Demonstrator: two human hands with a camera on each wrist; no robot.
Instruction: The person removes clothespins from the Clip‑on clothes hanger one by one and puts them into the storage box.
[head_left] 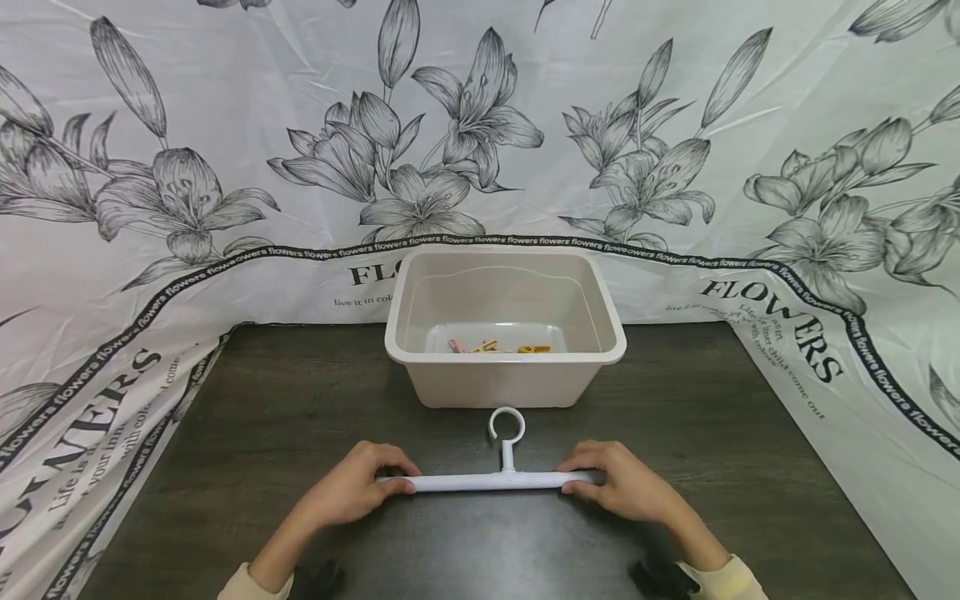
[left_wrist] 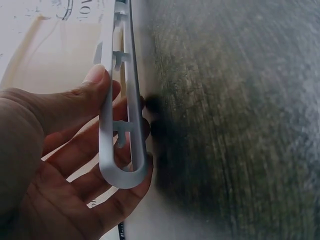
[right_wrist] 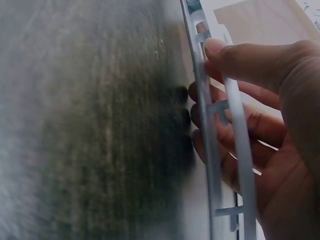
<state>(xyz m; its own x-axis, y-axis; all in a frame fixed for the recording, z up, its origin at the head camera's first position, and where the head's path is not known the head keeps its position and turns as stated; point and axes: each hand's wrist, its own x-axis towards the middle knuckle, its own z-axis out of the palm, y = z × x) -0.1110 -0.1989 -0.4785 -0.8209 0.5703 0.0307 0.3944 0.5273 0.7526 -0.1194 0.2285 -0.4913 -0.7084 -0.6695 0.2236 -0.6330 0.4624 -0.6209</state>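
Note:
A white plastic hanger point(head_left: 480, 482) with a round hook point(head_left: 507, 425) lies across the middle of the dark table, its hook toward the bin. My left hand point(head_left: 375, 479) grips its left end between thumb and fingers. At the right end, my right hand point(head_left: 618, 481) holds it the same way. Up close in the left wrist view, the hanger point(left_wrist: 106, 145) is a long rounded loop with small hooked tabs inside, and the left thumb presses on one rail. More such tabs show along the hanger point(right_wrist: 243, 160) in the right wrist view.
Just behind the hanger stands a beige plastic bin point(head_left: 495, 379). Several clothespins point(head_left: 534, 349), yellow and pink, lie on its bottom. A white flower-printed cloth point(head_left: 675, 275) hangs at the back and runs down both sides of the dark table point(head_left: 300, 392).

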